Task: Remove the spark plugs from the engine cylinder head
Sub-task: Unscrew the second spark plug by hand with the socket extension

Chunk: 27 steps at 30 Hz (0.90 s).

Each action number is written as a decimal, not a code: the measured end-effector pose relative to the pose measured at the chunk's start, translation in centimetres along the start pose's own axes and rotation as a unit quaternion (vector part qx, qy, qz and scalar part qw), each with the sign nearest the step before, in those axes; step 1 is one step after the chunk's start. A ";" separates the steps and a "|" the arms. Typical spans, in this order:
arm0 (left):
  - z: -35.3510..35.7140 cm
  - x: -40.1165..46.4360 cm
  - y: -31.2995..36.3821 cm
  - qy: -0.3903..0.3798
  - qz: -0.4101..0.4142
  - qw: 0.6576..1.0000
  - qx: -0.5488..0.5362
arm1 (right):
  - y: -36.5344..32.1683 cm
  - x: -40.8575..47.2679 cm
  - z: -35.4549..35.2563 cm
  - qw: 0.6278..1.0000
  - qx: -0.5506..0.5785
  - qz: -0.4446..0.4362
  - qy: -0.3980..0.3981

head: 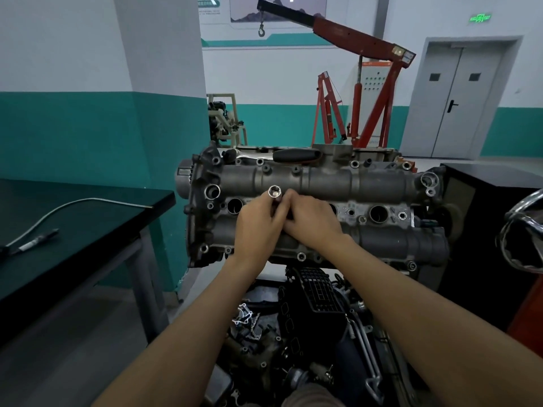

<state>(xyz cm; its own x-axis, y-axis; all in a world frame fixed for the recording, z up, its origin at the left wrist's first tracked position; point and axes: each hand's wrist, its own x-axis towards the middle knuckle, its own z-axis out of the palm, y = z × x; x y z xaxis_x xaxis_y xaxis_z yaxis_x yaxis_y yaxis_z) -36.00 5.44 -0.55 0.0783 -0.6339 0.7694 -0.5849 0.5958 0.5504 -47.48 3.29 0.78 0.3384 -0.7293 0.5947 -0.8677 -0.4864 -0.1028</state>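
The grey cylinder head [323, 180] lies across the middle, with round spark plug wells along its centre; one open well [235, 205] shows at the left and another well [378, 214] at the right. My left hand [258, 227] grips a chrome spark plug socket [275, 193], whose open hex end points up toward me. My right hand [313, 220] rests against the left one with its fingers curled at the socket's lower part over the middle wells. No spark plug is visible. A black-handled ratchet [296, 155] lies on the head's far edge.
A dark green table [73, 230] at the left carries a bent metal rod [88, 202] and a marker [35, 244]. A black cabinet [493, 207] stands at the right. A red engine crane [367, 92] is behind. Loose engine parts [293, 333] lie below.
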 end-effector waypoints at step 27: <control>0.2 -0.5 0.0 0.006 0.004 1.000 -0.002 | -0.1 0.0 -0.1 1.000 -0.006 -0.007 -0.017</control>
<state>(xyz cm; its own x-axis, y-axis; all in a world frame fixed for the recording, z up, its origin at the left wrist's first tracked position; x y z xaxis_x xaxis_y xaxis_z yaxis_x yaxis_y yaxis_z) -36.16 5.61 -0.99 0.0839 -0.6225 0.7781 -0.5825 0.6030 0.5451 -47.43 3.37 0.92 0.3626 -0.7384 0.5686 -0.8673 -0.4907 -0.0842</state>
